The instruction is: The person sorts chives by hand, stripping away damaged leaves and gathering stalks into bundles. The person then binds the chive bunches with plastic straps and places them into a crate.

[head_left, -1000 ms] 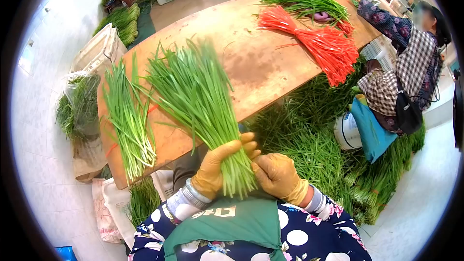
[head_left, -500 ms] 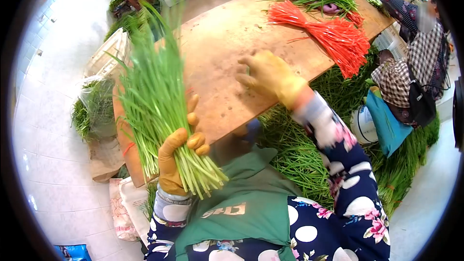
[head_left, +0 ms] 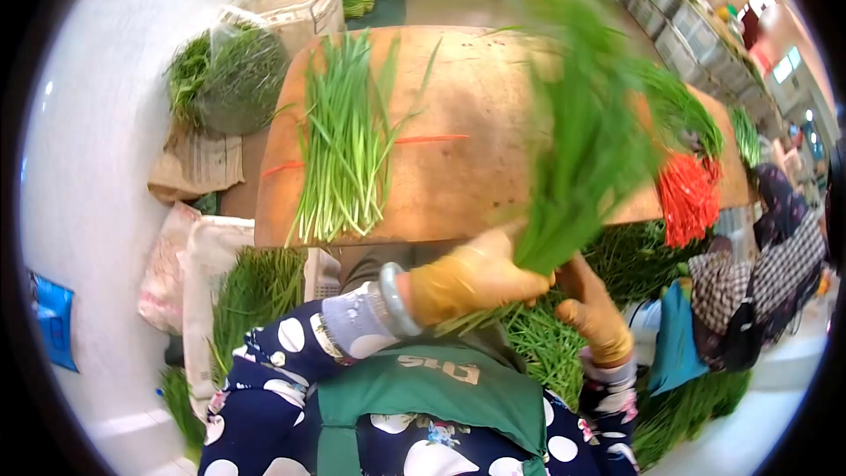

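My left hand (head_left: 480, 278), in a yellow glove with a pale bangle at the wrist, is closed round a bunch of green chives (head_left: 590, 141). The blades point up and are smeared by motion; pale stem ends stick out below the fist. Just to the right, my gloved right hand (head_left: 601, 313) is at the bunch's lower right side, thumb and fingers apart; its fingertips are partly hidden by the leaves. A second bunch of chives (head_left: 344, 150) lies on the wooden table (head_left: 467, 167), across a red tie strip (head_left: 432, 138).
A pile of red ties (head_left: 689, 198) and more chives (head_left: 679, 110) are at the table's right end. A white crate (head_left: 198, 282) of greens stands at lower left, a bagged heap of greens (head_left: 238, 79) beyond. At right is a person in a checked sleeve (head_left: 775, 269).
My view has turned left. The left hand has carried its chives rightward, off the left end of the table, exposing the bunch lying on the tie. My right hand has come close to the held bunch.
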Demonstrator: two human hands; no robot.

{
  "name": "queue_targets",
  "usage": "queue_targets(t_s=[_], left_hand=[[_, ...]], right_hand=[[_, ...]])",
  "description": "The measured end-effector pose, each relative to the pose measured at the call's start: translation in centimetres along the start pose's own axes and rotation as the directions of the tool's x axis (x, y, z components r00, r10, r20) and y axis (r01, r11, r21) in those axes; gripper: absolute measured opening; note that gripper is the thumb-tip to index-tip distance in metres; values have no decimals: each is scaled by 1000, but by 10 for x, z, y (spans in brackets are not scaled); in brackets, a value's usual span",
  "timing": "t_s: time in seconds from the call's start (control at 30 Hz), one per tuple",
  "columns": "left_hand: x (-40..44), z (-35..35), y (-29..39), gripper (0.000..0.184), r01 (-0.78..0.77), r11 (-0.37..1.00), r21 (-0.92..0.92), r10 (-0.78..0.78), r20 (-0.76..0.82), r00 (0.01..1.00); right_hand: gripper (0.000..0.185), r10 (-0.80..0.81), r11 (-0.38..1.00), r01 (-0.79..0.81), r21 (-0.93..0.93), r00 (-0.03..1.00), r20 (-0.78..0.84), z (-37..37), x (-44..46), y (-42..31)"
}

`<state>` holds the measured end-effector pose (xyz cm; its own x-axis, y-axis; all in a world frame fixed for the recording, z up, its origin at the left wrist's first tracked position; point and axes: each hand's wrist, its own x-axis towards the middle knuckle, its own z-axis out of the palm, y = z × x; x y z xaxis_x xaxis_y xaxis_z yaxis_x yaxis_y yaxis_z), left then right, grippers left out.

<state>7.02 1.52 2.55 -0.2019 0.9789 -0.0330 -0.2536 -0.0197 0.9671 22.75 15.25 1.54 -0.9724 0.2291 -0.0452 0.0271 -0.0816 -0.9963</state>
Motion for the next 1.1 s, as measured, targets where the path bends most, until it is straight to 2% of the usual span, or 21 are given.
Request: queue_targets(t_s=[0.03, 0.1, 0.17, 0.23, 0.27, 0.3, 0.37, 0.4, 0.43, 0.47, 0.5, 0.53, 0.57, 0.63, 0.67, 0.7, 0.73, 0.77, 0.9, 1.03, 1.1], left_hand=[[4, 6, -9, 38, -166, 975, 149, 167, 8, 986], [8, 6, -19, 39, -132, 957, 260, 124, 47, 991], [4, 3, -17, 43, -81, 789, 609, -7, 141, 990], [-2, -2, -11, 45, -30, 804, 594, -99, 183, 978], [-4, -4, -11, 49, 37, 946, 322, -105, 196, 975], [-5, -4, -11, 52, 108, 994, 19, -110, 214, 971], [3, -10, 9, 68, 8, 999, -43, 2, 229, 973], [6, -9, 28, 67, -70, 995, -67, 82, 200, 976], [14, -13, 49, 65, -43, 977, 207, 10, 160, 987], [20, -17, 59, 52, -177, 969, 172, 157, 124, 980], [12, -19, 100, 34, 91, 914, 396, -86, -29, 996], [20, -21, 112, 25, -83, 922, 378, 90, -2, 996], [23, -28, 119, 28, -120, 898, 424, 151, -40, 988], [33, -48, 111, 34, -203, 879, 431, 223, 5, 975], [41, -61, 96, 34, -205, 879, 430, 228, -2, 974], [50, -75, 73, 35, -164, 950, 264, 141, 103, 985], [56, -85, 58, 36, -97, 991, 97, 74, 221, 973], [58, -90, 51, 36, -99, 991, 89, 79, 213, 974], [67, -99, 52, 42, -255, 940, 227, 197, 246, 949], [73, -106, 74, 44, -366, 882, 296, 274, 310, 910], [65, -114, 94, 48, -371, 680, 633, 245, 281, 928]], right_hand=[[95, -33, 993, 36, 115, 999, -30, 14, 2, 3], [88, -119, 931, 187, 314, 968, -222, 33, 16, 22], [81, -97, 831, 167, 531, 983, -157, 30, 25, 12], [79, -147, 793, 273, 545, 953, -264, 33, 40, -13], [77, -189, 744, 383, 547, 907, -378, 32, 49, -25], [77, -191, 746, 389, 540, 902, -387, 27, 58, -34], [71, -354, 757, 379, 533, 923, -153, 13, 77, -54], [68, -377, 798, 406, 446, 913, -157, 17, 85, -73], [65, -397, 831, 426, 358, 905, -156, 25, 91, -96], [62, -480, 845, 510, 162, 857, -189, 28, 100, -114], [59, -567, 820, 571, -41, 799, -202, 31, 107, -131], [52, -637, 767, 636, -80, 741, -211, 43, 113, -145], [52, -637, 767, 636, -81, 741, -214, 47, 116, -144], [22, -682, 730, 658, -184, 688, -248, 50, 124, -142], [25, -625, 776, 622, -107, 735, -263, 46, 136, -130], [30, -546, 835, 534, -133, 770, -329, 40, 145, -108], [35, -633, 774, 591, -227, 711, -306, 29, 160, -81], [37, -592, 798, 585, -144, 716, -371, 25, 169, -62], [34, -468, 871, 485, -77, 770, -435, 24, 170, -61], [31, -532, 823, 567, -36, 749, -395, 33, 176, -81], [31, -529, 832, 553, -42, 771, -355, 48, 176, -98]])
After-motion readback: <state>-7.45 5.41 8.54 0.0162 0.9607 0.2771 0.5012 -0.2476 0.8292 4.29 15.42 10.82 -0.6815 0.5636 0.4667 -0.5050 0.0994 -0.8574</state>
